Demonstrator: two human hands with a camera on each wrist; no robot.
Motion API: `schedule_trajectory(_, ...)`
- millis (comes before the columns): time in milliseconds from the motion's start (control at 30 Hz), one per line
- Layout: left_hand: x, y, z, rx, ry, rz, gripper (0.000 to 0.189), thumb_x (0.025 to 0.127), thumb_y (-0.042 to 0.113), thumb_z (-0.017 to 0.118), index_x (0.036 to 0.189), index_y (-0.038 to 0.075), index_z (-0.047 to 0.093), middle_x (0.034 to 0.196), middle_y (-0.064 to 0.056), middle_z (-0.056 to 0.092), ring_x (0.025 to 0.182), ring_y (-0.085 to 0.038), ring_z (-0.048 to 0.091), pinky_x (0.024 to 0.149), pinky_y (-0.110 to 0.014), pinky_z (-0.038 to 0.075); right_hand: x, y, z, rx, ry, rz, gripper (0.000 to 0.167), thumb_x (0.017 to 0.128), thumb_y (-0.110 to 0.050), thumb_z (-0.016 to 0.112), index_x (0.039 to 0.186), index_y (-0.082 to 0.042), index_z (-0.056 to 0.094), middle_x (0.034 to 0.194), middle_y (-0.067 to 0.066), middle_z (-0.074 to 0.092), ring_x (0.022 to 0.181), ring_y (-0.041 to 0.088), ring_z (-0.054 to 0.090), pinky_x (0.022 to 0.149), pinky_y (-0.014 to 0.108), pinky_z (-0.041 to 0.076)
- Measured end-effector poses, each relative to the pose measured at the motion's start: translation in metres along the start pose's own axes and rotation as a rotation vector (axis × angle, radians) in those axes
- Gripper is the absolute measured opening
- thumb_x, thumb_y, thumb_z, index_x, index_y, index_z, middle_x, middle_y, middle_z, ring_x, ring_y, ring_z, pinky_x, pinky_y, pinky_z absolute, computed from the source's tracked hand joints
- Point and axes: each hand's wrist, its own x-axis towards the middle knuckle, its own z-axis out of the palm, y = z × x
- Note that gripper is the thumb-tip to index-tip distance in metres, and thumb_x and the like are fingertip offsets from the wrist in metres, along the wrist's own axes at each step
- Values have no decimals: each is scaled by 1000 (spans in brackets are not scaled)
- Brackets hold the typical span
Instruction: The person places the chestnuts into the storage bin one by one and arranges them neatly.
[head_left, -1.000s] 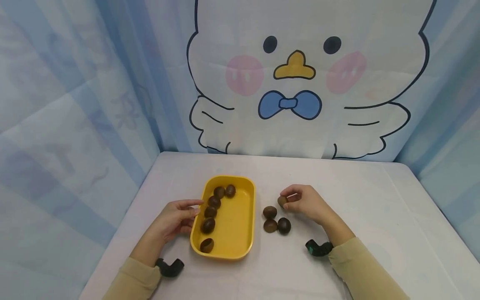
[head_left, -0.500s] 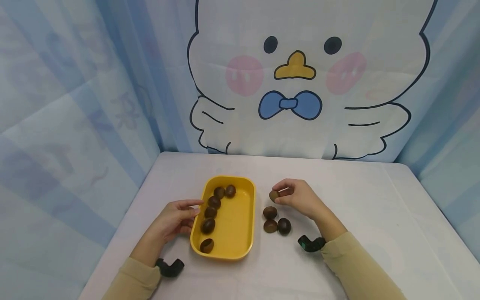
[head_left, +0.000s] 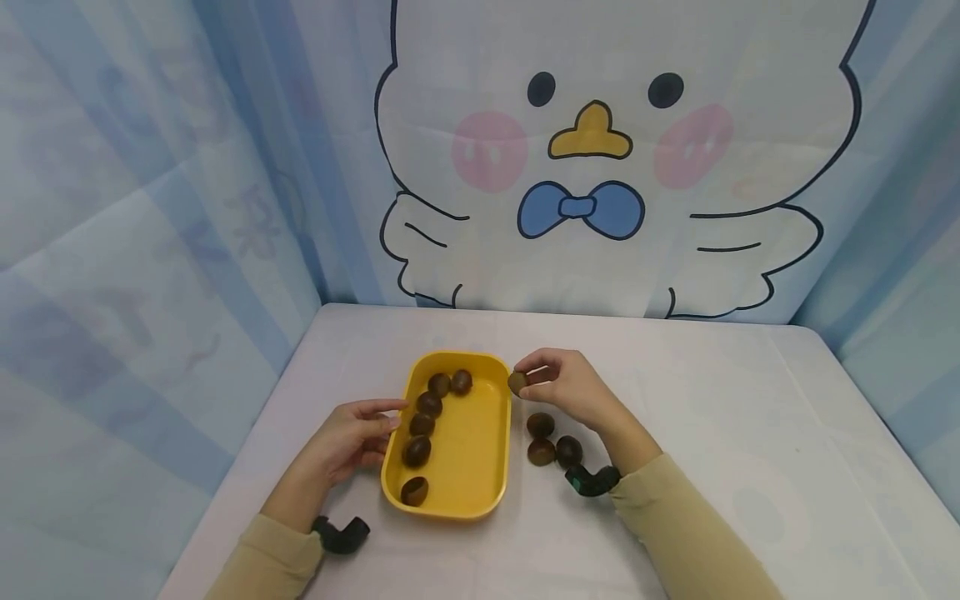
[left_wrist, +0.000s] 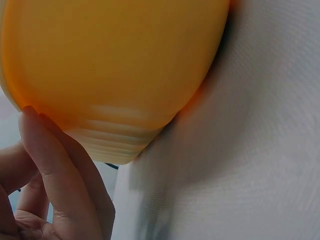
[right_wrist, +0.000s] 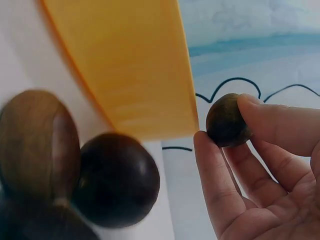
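Observation:
My right hand [head_left: 567, 385] pinches a brown chestnut [head_left: 517, 382] between thumb and fingertips, just beside the right rim of a yellow tray [head_left: 468, 442]. In the right wrist view the pinched chestnut [right_wrist: 227, 121] is near the tray's edge [right_wrist: 187, 75]. Several dark chestnuts [head_left: 417, 451] lie along the tray's left side. With relaxed fingers, my left hand [head_left: 352, 435] touches the tray's left rim; the left wrist view shows a fingertip [left_wrist: 31, 117] against the tray wall [left_wrist: 115, 55].
Three chestnuts [head_left: 541, 452] are grouped on the white table [head_left: 750, 417] to the right of the tray, below my right hand. A dark wrist device [head_left: 592, 481] hangs by my right sleeve, another [head_left: 341, 535] by the left. Printed curtains [head_left: 577, 275] border the table.
My right hand has moved left and slightly away from me with the chestnut, from above the loose chestnuts to the tray's right rim. The left hand and tray have stayed in place.

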Motion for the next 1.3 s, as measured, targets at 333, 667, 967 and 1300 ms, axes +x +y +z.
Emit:
schedule_trajectory(333,-1,0,2,7,6,4,50,102,20,73,150,9,63,95,-4,74,68,-16,72,62,-24,62,14,-20,23,32,-14,-6,29,92,-14,83,121,-16,77,127,7,76,116,25,73,100,42,64)
schedule_trajectory(667,2,-1,1,-4,-1,2,50,103,19,72,151,9,62,97,-4,73,68,-15,72,61,-24,62,29,-36,42,-12,-60,-16,26,92,-15,84,116,-21,78,124,-1,76,113,21,72,102,42,63)
schedule_trajectory(967,3,-1,0,-4,-3,-4,50,103,18,72,151,9,63,95,-4,75,68,-16,73,62,-24,63,43,-49,56,-30,-91,-14,23,93,-12,83,114,-19,78,121,2,76,111,22,72,104,44,62)
schedule_trajectory(1300,2,0,-1,-6,-3,-8,50,103,18,72,151,9,62,95,-5,76,67,-15,72,62,-23,62,53,-49,70,-41,-112,-5,23,90,-6,84,112,-13,81,115,4,78,108,23,69,106,42,60)
